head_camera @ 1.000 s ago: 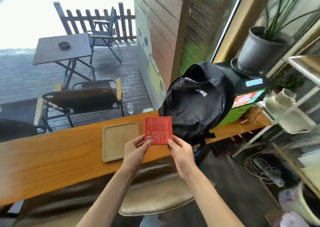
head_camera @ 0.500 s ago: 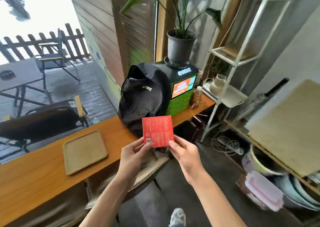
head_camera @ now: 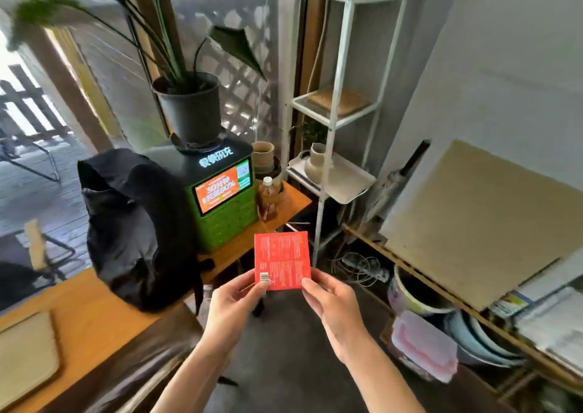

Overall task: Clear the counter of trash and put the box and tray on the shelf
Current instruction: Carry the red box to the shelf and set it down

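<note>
I hold a flat red box with a barcode upright in front of me, away from the counter. My left hand pinches its lower left corner and my right hand pinches its lower right corner. A tan wooden tray lies flat on the orange wooden counter at the far lower left. A white metal shelf stands ahead to the right, with a wooden board on one level and a white tray with a vase on the level below.
A black backpack leans against a green kiosk with a screen carrying a potted plant. A drink bottle stands at the counter's end. Cables, a bucket and a pink-lidded container sit on the floor to the right.
My view has swung right from the counter toward the shelf. The red box stays gripped in both hands; the tray has slid to the left edge of view.
</note>
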